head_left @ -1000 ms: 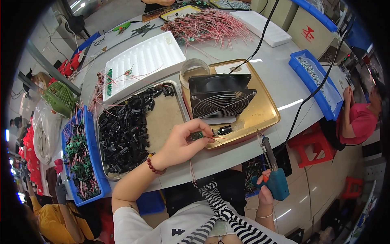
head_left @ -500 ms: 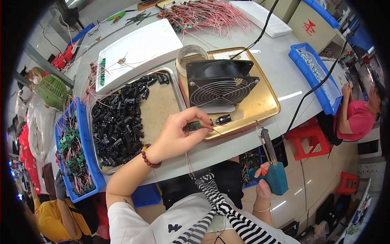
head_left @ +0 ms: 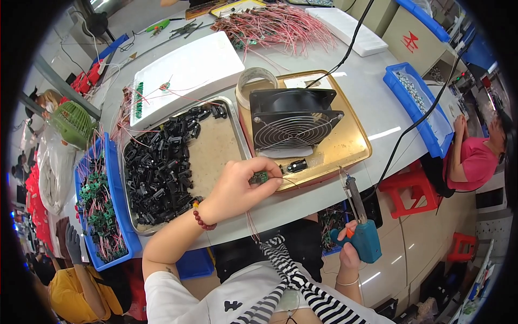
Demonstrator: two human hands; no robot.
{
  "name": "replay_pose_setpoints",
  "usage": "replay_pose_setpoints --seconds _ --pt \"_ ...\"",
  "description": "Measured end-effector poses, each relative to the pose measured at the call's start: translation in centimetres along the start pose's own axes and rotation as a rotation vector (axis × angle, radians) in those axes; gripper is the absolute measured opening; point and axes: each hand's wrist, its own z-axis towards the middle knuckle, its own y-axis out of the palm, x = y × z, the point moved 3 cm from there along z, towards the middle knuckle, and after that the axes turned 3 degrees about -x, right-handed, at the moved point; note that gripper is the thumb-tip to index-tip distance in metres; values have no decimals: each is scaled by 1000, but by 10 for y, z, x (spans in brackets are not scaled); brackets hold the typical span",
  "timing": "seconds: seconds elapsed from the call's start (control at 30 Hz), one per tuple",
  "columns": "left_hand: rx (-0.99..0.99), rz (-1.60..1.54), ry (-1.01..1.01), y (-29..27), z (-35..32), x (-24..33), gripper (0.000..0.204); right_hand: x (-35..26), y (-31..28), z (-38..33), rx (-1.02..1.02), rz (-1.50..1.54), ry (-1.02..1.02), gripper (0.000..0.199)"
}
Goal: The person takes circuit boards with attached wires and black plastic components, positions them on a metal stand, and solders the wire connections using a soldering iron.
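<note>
Between the thumb and fingers of my left hand is a small green circuit board with thin red and dark wires. The hand is at the front edge of a gold tray, mostly covering the board. Just beyond its fingertips, a small black plastic part lies on that tray. My right hand grips a teal soldering gun off the table's front edge. Its long metal barrel points up, and the tip is near the tray's front right corner, apart from the board.
A black fan and a tape roll stand on the gold tray. Left are a metal tray of black parts and a blue bin of wired boards. A black cable crosses at right. Co-workers sit on both sides.
The view has shifted slightly, so the table appears a little lower. My left hand still pinches the circuit board, its fingers slightly resettled. My right hand keeps the soldering gun nearly where it was.
</note>
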Motion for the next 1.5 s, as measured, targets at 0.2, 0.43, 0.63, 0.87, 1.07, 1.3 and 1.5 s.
replay_pose_setpoints --seconds 0.2,0.43,0.63,0.87,1.07,1.3,1.5 --pt "11 2 214 1 -2 -4 10 1 -1 -3 -6 23 -12 51" --pt "-11 -78 27 -2 -3 -1 12 -1 -2 -3 -10 0 -25 48" --pt "112 117 36 -7 1 -2 11 0 0 -2 -6 9 15 51" --pt "233 278 153 -6 -2 -1 7 -6 12 -2 -5 -18 23 53" --pt "210 277 121 -7 -3 2 9 -7 16 -3 39 -34 23 49" --pt "226 277 117 -9 -5 -8 9 -7 31 -3 -56 -253 -15 41" --pt "80 512 532 1 -1 0 14 -11 42 4 -41 -164 -14 43"
